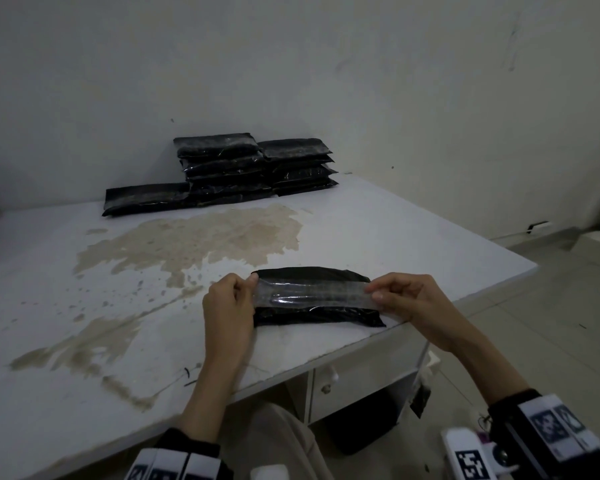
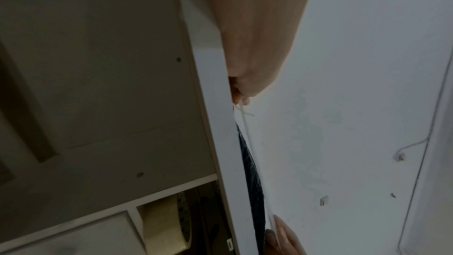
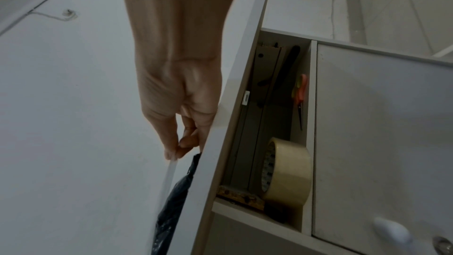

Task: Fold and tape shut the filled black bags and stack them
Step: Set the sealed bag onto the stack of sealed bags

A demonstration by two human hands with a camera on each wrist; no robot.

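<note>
A folded black bag [image 1: 317, 296] is lying near the front edge of a worn white table [image 1: 84, 289]. The left hand [image 1: 227, 303] and right hand [image 1: 407, 301] are each pinching one end of a clear tape strip [image 1: 312, 295], holding it stretched lengthwise over the bag; whether it is touching the plastic is hard to tell. Stacked black bags [image 1: 250, 168] are sitting at the table's far edge. A tape roll [image 3: 285, 171] and orange scissors [image 3: 300, 96] are resting in a cubby underneath.

Tape roll [image 2: 166, 226] cut by frame edge
</note>
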